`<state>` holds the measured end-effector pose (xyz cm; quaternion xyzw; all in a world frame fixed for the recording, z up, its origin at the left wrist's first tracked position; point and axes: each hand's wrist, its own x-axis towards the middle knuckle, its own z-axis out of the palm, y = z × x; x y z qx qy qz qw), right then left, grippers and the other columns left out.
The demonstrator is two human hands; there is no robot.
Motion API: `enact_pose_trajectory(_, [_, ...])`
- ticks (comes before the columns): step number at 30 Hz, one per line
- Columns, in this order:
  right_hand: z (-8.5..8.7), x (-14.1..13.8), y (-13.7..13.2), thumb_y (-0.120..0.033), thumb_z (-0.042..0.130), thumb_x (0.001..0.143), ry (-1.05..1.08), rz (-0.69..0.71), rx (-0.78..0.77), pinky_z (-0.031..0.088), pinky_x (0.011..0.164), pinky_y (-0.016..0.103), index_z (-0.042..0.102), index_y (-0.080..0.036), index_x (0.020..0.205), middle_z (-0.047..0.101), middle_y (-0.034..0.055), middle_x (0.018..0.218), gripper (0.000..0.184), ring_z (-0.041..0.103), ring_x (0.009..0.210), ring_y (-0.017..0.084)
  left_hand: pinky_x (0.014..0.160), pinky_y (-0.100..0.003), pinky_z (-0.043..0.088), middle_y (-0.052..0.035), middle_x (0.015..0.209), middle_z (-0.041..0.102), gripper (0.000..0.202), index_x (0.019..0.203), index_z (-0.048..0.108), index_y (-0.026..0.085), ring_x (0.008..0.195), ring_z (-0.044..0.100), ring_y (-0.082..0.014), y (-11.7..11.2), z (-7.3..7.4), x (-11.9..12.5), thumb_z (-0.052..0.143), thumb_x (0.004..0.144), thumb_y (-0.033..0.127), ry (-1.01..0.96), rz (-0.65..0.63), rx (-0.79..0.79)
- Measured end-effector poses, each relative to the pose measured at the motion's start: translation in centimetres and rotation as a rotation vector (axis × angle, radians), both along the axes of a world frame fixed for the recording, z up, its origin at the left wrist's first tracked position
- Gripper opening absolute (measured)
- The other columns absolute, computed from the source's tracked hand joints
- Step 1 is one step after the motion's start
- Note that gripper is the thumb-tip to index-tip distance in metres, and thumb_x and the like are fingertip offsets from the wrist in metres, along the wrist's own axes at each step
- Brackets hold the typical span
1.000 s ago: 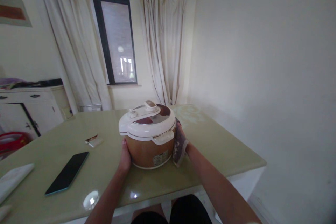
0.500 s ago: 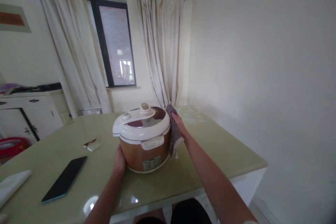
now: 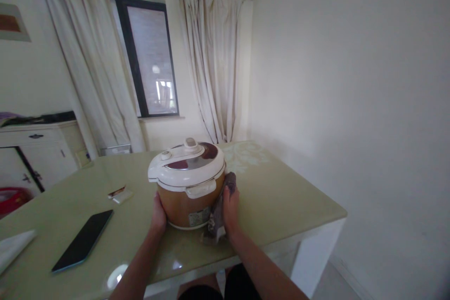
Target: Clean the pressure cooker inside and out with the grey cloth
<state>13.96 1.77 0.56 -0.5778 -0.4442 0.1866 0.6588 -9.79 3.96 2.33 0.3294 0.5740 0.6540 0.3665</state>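
Down along the cooker's right side slid the cloth [image 3: 216, 222], with the right hand [image 3: 231, 206] going along; the cooker [image 3: 179, 206] itself stood in the same spot on the table [image 3: 281, 197], just below the middle of the frame. The right hand was grasping the cloth against the cooker's low right side; the left hand [image 3: 159, 213] rested on its left side, but most of those fingers were out of sight, so I could not tell how tightly they gripped.

The work with the cloth looked partway done to me; the cloth was at the low right part, and it did not touch the lid [image 3: 183, 176], which was on, or the left side; how much of the side was finished I could not tell, so some was maybe left.

I counted one cooker with one lid, one cloth and two hands; one black phone [image 3: 83, 240] at the lower left; one little brown bit [image 3: 116, 191] and one little white bit [image 3: 123, 197] above it; one flat white thing [image 3: 14, 246] by the left edge; one window [image 3: 154, 56] at the upper left, between two curtains [image 3: 214, 56].
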Motion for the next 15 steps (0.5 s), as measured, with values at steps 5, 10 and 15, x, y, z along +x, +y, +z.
enact_pose_trajectory(5, [-1.5,-7.8,-7.7,-0.04,0.053,0.104,-0.482,-0.104,0.186,0.029,0.122,0.073,0.037,-0.011,0.164,0.032,0.0265,0.171,0.069,0.027,0.16,0.045,0.118,-0.039,0.048,-0.0177,0.125,0.078,0.057,0.123,0.07,0.007,0.128,0.071,-0.0246,-0.6,1.0,0.2,0.022,0.11,0.034,0.04,0.007,-0.056])
enact_pose_trajectory(10, [0.5,-12.8,-7.6,-0.017,0.055,0.102,-1.195,0.255,0.575,0.041,0.124,0.041,0.055,-0.015,0.154,0.058,0.0111,0.159,0.052,0.049,0.149,0.026,0.123,-0.051,0.042,-0.0226,0.106,0.075,0.035,0.094,0.076,0.016,0.132,0.067,-0.0312,-4.9,0.9,2.4,0.042,0.096,0.022,0.27,0.124,-0.029])
enact_pose_trajectory(15, [5.7,-18.8,-2.7,-0.012,0.045,0.107,-1.226,0.343,0.549,0.041,0.124,0.043,0.054,-0.005,0.15,0.057,0.0185,0.158,0.044,0.055,0.143,0.025,0.136,-0.062,0.01,-0.0219,0.137,0.067,0.029,0.106,0.074,0.016,0.162,0.028,-0.034,-6.4,3.7,3.4,0.052,0.088,0.011,0.692,0.352,0.252])
